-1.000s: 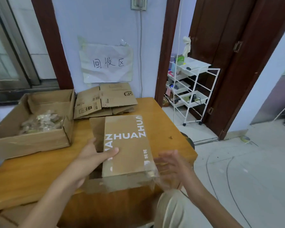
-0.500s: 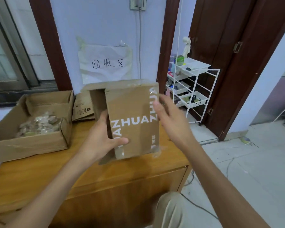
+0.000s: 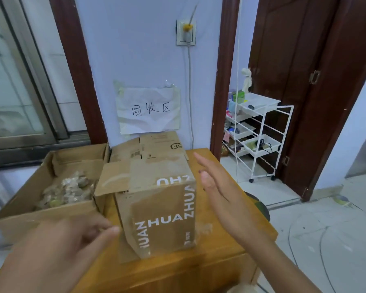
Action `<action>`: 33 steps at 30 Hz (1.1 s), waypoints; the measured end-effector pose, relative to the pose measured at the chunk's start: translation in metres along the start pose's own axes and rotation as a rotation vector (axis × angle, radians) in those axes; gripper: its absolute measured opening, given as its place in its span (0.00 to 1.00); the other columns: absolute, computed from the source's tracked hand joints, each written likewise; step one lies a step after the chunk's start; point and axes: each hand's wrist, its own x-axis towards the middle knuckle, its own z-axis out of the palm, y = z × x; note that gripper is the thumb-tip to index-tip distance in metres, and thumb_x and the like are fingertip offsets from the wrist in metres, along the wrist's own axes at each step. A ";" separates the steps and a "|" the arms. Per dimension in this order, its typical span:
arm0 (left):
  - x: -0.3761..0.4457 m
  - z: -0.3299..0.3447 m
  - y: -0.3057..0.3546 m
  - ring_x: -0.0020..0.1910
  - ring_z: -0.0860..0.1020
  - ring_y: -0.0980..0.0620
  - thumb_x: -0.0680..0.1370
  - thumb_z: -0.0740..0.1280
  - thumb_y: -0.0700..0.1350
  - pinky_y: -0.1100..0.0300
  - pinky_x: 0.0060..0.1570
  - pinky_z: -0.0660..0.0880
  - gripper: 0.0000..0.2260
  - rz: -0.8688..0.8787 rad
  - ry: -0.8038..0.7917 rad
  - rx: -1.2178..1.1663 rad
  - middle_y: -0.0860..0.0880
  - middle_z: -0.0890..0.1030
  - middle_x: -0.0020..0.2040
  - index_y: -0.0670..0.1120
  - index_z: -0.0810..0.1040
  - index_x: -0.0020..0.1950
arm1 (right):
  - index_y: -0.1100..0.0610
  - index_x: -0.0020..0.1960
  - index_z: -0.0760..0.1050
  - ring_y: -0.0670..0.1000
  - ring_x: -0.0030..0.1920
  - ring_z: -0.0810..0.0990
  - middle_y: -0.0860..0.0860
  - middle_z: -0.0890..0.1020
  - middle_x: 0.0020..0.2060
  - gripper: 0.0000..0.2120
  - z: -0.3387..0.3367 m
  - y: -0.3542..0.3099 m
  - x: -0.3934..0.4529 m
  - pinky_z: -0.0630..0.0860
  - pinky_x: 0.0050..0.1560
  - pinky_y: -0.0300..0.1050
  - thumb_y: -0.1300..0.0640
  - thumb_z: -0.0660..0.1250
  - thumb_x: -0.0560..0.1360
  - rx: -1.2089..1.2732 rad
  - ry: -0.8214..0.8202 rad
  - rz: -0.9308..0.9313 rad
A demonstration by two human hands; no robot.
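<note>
- The printed cardboard box stands on end on the wooden table, towards its front edge and nearer the right edge than the left.
- One flap hangs open at the box's upper left; what is inside cannot be seen.
- The right hand hovers just beside the box's right face, fingers straight and close together, not touching it.
- The left hand is blurred. Its fingers reach loosely towards the box's left face and grip nothing; contact cannot be told.
- The step looks like steadying the upright box between both hands before breaking it down.
- The next move probably calls for both palms closing on opposite faces, or a pinch on the glossy tape.
- An open carton at the table's left edge holds crumpled clear wads.
- Flattened cartons lie at the back edge, under a paper sign.
</note>
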 end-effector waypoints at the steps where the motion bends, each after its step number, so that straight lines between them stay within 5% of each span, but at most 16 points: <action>1: 0.003 -0.012 0.013 0.39 0.81 0.67 0.69 0.54 0.83 0.56 0.41 0.82 0.25 0.080 0.166 -0.063 0.72 0.81 0.39 0.70 0.81 0.50 | 0.37 0.77 0.68 0.34 0.70 0.71 0.33 0.73 0.70 0.21 -0.002 -0.002 0.006 0.70 0.70 0.41 0.40 0.53 0.86 -0.057 -0.026 -0.033; 4: 0.038 -0.012 0.051 0.53 0.81 0.59 0.80 0.59 0.65 0.53 0.49 0.79 0.16 0.345 0.425 -0.070 0.65 0.83 0.52 0.62 0.83 0.56 | 0.43 0.69 0.76 0.39 0.66 0.76 0.36 0.77 0.64 0.18 0.001 0.002 0.020 0.79 0.60 0.44 0.39 0.57 0.85 -0.168 -0.082 -0.055; 7: 0.080 0.014 0.071 0.74 0.69 0.55 0.80 0.45 0.69 0.54 0.69 0.67 0.30 0.364 0.150 0.056 0.58 0.73 0.75 0.61 0.74 0.74 | 0.41 0.63 0.77 0.39 0.61 0.78 0.35 0.77 0.61 0.13 -0.002 0.008 0.026 0.78 0.51 0.41 0.38 0.64 0.82 -0.217 -0.111 -0.063; 9: 0.089 0.037 0.067 0.80 0.58 0.57 0.76 0.35 0.72 0.55 0.75 0.61 0.37 0.287 0.000 0.143 0.61 0.61 0.81 0.64 0.63 0.80 | 0.40 0.61 0.77 0.39 0.59 0.79 0.35 0.77 0.59 0.13 -0.008 0.007 0.032 0.76 0.49 0.40 0.37 0.68 0.79 -0.253 -0.148 -0.084; 14: 0.086 0.045 0.066 0.81 0.55 0.58 0.75 0.31 0.73 0.56 0.76 0.59 0.38 0.269 0.053 0.151 0.63 0.58 0.82 0.67 0.58 0.81 | 0.46 0.57 0.83 0.43 0.52 0.83 0.38 0.81 0.56 0.15 -0.023 0.003 0.049 0.76 0.46 0.39 0.39 0.74 0.76 -0.274 -0.230 -0.139; 19: 0.084 0.046 0.069 0.81 0.54 0.58 0.75 0.33 0.72 0.57 0.77 0.55 0.36 0.251 0.065 0.158 0.62 0.56 0.83 0.66 0.56 0.82 | 0.43 0.56 0.83 0.39 0.51 0.83 0.36 0.82 0.53 0.24 -0.034 -0.015 0.061 0.82 0.48 0.49 0.28 0.68 0.71 -0.445 -0.313 -0.168; 24: 0.087 0.046 0.069 0.81 0.52 0.57 0.71 0.30 0.74 0.56 0.77 0.53 0.41 0.247 0.042 0.118 0.62 0.55 0.83 0.65 0.55 0.82 | 0.47 0.51 0.83 0.42 0.50 0.84 0.40 0.84 0.50 0.13 -0.038 -0.024 0.074 0.82 0.51 0.48 0.40 0.76 0.74 -0.431 -0.398 -0.155; 26: 0.088 0.049 0.067 0.81 0.53 0.56 0.75 0.36 0.75 0.55 0.77 0.54 0.38 0.239 0.046 0.057 0.62 0.56 0.82 0.65 0.58 0.81 | 0.51 0.52 0.85 0.43 0.50 0.83 0.41 0.84 0.49 0.09 -0.041 -0.027 0.076 0.80 0.50 0.38 0.47 0.76 0.76 -0.372 -0.433 -0.154; 29: 0.090 0.054 0.062 0.73 0.66 0.58 0.71 0.59 0.77 0.54 0.69 0.69 0.30 0.207 0.140 -0.221 0.67 0.71 0.73 0.64 0.80 0.66 | 0.52 0.52 0.85 0.44 0.49 0.83 0.41 0.84 0.49 0.06 -0.042 -0.029 0.078 0.76 0.47 0.33 0.51 0.77 0.77 -0.377 -0.435 -0.151; 31: 0.086 0.061 0.059 0.61 0.72 0.65 0.68 0.75 0.68 0.59 0.56 0.74 0.14 0.160 0.258 -0.488 0.69 0.79 0.58 0.62 0.87 0.47 | 0.49 0.51 0.85 0.42 0.48 0.84 0.39 0.84 0.48 0.05 -0.041 -0.032 0.079 0.77 0.46 0.34 0.49 0.77 0.77 -0.436 -0.428 -0.146; 33: 0.083 0.064 0.060 0.52 0.76 0.63 0.67 0.78 0.63 0.57 0.48 0.76 0.10 0.184 0.309 -0.506 0.66 0.81 0.47 0.59 0.85 0.38 | 0.43 0.50 0.84 0.40 0.48 0.84 0.37 0.84 0.47 0.05 -0.040 -0.040 0.080 0.81 0.47 0.43 0.44 0.75 0.77 -0.610 -0.429 -0.192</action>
